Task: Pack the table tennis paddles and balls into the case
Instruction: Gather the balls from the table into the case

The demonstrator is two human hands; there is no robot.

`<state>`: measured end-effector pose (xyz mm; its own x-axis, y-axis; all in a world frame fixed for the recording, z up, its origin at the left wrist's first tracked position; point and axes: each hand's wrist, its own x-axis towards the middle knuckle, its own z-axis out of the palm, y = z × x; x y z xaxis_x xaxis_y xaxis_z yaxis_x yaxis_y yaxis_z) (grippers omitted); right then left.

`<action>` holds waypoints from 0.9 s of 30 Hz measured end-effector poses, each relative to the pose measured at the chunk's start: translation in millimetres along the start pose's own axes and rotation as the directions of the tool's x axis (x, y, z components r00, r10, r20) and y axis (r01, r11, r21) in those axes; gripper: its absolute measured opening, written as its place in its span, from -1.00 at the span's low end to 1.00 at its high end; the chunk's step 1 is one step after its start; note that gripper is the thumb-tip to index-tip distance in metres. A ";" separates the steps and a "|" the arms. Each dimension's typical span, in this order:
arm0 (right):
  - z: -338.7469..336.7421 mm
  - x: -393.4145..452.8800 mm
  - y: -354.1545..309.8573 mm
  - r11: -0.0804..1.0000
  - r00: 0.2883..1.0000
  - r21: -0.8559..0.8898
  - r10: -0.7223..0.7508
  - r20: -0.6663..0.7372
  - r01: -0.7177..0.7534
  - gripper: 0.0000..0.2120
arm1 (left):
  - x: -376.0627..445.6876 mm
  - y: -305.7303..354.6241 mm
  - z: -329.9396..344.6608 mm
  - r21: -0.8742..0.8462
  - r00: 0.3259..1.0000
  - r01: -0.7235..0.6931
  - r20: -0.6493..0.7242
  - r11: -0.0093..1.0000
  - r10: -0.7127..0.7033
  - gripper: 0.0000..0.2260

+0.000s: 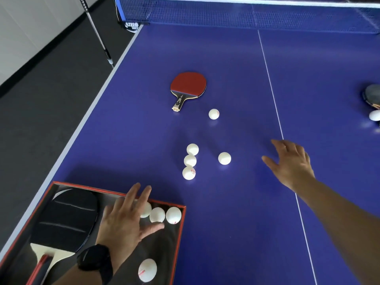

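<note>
A red-edged black case (181, 233) lies open at the near left of the blue table. Inside it rests a black-faced paddle (65, 219) and several white balls, three in a row (157, 214) at the far wall and one (147, 270) near me. My left hand (125, 221) hovers over the case with fingers spread, touching the row of balls. A red paddle (188, 87) lies flat mid-table. Several loose balls sit near it: one (213, 114) by the handle, three in a line (190, 160), one (224, 158) apart. My right hand (292, 163) is open above the table, right of them.
The net (246, 15) spans the far end. A white centre line (275, 105) runs down the table. At the right edge sit a dark rounded object (372, 95) and another white ball (374, 115). The table's left edge (82, 130) borders dark floor, where a metal pole (98, 33) stands.
</note>
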<state>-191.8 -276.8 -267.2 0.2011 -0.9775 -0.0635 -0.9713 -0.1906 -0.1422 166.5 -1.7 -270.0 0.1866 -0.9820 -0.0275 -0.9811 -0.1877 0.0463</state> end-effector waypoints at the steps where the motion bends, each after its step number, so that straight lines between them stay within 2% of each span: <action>1: 1.6 3.1 4.9 1.000 0.999 0.011 0.020 0.044 -0.021 -0.36 | 4.0 2.8 -3.6 0.016 0.999 0.013 -0.041 1.000 -0.013 -0.20; 4: 11.5 7.7 17.1 0.999 0.987 0.035 0.033 0.154 -0.039 -0.41 | 28.5 24.5 -9.2 -0.022 0.992 -0.013 -0.124 1.000 0.010 -0.36; 7: 20.9 7.3 22.8 1.000 0.993 0.004 0.007 0.117 -0.008 -0.57 | 65.0 58.0 -5.9 -0.120 0.995 -0.048 -0.092 0.992 0.037 -0.47; 10: 19.9 -0.9 -1.7 0.999 0.996 0.044 0.009 0.093 -0.013 -0.56 | 93.9 82.5 7.2 -0.141 0.997 -0.052 -0.056 0.989 0.045 -0.57; 14: 22.0 -12.3 -56.8 0.972 0.970 -0.065 -0.216 0.107 0.224 -0.44 | 111.1 94.7 22.8 -0.066 0.996 -0.074 -0.047 0.995 0.071 -0.61; 16: 29.5 -13.1 -77.3 0.947 0.958 -0.143 -0.278 0.077 0.286 -0.35 | 113.6 96.2 25.9 -0.077 0.996 -0.079 -0.044 0.994 0.075 -0.66; 19: 39.8 -10.2 -91.2 0.920 0.938 -0.182 -0.344 0.048 0.347 -0.46 | 108.4 93.1 17.6 -0.146 0.994 -0.095 -0.071 0.985 0.085 -0.70; 21: 39.0 -11.6 -98.3 0.920 0.928 -0.131 -0.371 0.020 0.371 -0.56 | 95.2 81.0 4.3 -0.193 0.991 -0.098 -0.105 0.976 0.079 -0.68; 24: 27.0 -38.0 -124.0 0.916 0.911 0.040 -0.391 -0.129 0.399 -0.63 | 52.9 42.0 -14.4 -0.307 0.991 -0.022 -0.132 0.951 -0.020 -0.68; 27: 15.9 -95.7 -166.1 0.797 0.821 0.206 -0.530 -0.210 0.567 -0.63 | -5.6 -0.7 -19.2 -0.426 0.981 0.115 -0.095 0.897 -0.171 -0.69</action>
<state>-47.7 -150.2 -253.2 0.6537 -0.7208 0.2307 -0.6343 -0.6881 -0.3525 167.1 3.6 -250.8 0.3560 -0.9325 0.0604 -0.8373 -0.2896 0.4638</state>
